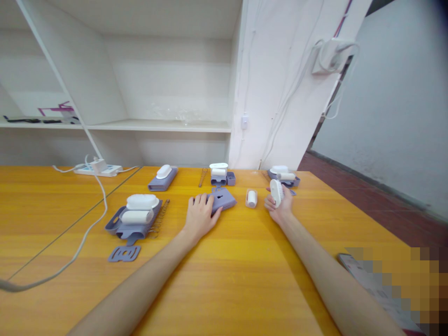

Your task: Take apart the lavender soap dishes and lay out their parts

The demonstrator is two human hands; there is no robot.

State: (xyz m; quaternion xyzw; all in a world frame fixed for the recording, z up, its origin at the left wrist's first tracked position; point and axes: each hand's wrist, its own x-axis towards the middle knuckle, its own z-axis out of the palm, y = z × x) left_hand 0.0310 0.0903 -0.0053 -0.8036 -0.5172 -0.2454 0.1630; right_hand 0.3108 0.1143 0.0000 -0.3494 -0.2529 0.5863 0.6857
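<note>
My left hand (199, 215) lies on the orange table (224, 280), fingers spread and pressing the near edge of a purple plastic tray piece (224, 199). My right hand (279, 205) is closed round a white oval brush-like piece (276, 192), held upright. A small white roller (251, 198) lies on the table between the two hands. Just behind the purple piece stands a small purple holder with white parts (220, 175).
At left sits a purple tray with white pieces (135, 217), a metal spring (160, 219) and a flat purple plate (124, 253). More purple-and-white sets stand at the back (163, 178) (284, 176). A power strip (98, 169) and its white cable (87, 233) cross the left side. White shelves rise behind.
</note>
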